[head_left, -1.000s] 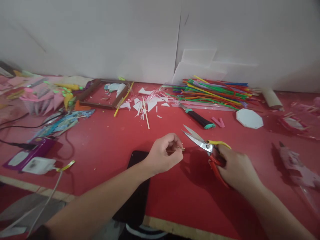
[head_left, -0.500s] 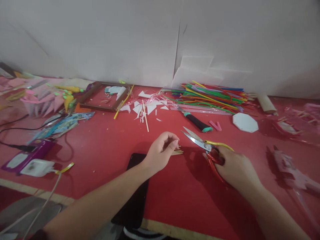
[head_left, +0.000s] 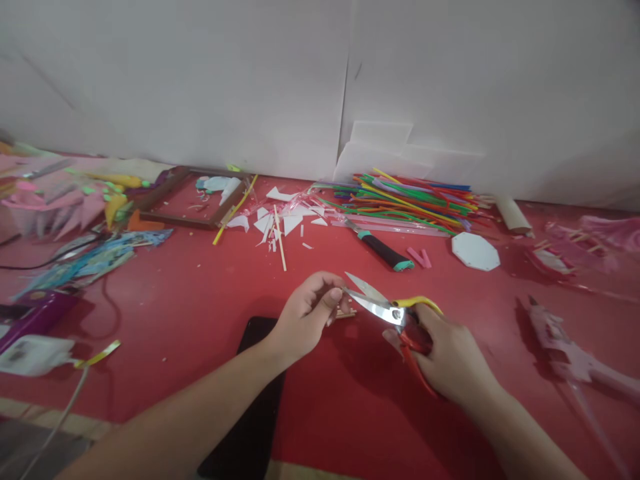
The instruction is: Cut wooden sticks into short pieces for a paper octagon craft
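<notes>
My right hand [head_left: 453,353] is wrapped round a pair of scissors [head_left: 384,312] with red and yellow handles. Their blades are apart and point left, with the lower tip right at the fingers of my left hand. My left hand [head_left: 306,317] is closed in a pinch, thumb against fingers; whatever sits in the pinch is too small and hidden to name. Several short wooden sticks [head_left: 346,314] lie on the table just behind and beside the left fingertips. A dark phone-like slab [head_left: 245,413] lies partly under my left forearm.
Along the back lie a brown frame [head_left: 187,222], white paper scraps [head_left: 293,223], colourful pipe cleaners [head_left: 415,200] and a black-handled cutter [head_left: 383,251]. To the right are a white octagon [head_left: 475,251] and a pink glue gun [head_left: 563,343]. A purple device [head_left: 43,317] and white plug [head_left: 37,353] lie left.
The scissors have moved left and slightly down, so their blade now reaches the left fingertips. The whole view has shifted a little, with things on the table appearing further left.
</notes>
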Demonstrator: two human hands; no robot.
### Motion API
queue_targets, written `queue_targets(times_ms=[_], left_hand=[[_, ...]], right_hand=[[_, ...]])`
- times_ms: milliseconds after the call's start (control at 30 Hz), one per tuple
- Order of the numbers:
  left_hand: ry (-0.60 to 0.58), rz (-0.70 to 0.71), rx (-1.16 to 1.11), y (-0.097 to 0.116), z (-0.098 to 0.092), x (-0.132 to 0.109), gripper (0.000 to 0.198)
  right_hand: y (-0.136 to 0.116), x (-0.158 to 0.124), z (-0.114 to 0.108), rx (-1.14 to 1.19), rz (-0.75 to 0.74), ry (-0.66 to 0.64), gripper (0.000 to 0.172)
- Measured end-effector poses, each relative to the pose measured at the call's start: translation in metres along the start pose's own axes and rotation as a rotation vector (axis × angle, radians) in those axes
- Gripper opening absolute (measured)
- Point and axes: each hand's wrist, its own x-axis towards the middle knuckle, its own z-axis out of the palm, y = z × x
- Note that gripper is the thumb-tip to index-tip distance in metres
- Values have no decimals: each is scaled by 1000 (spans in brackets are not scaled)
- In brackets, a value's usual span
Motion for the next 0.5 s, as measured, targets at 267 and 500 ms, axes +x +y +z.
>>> queue_targets(times_ms=[267,500], left_hand=[[-84,34,36,1,2,-3,28],[-127,51,25,-5,-1,-5,24]], right_hand=[[1,-2,6,-45,-57,-2,32],[4,-2,9,-36,-84,-6,34]])
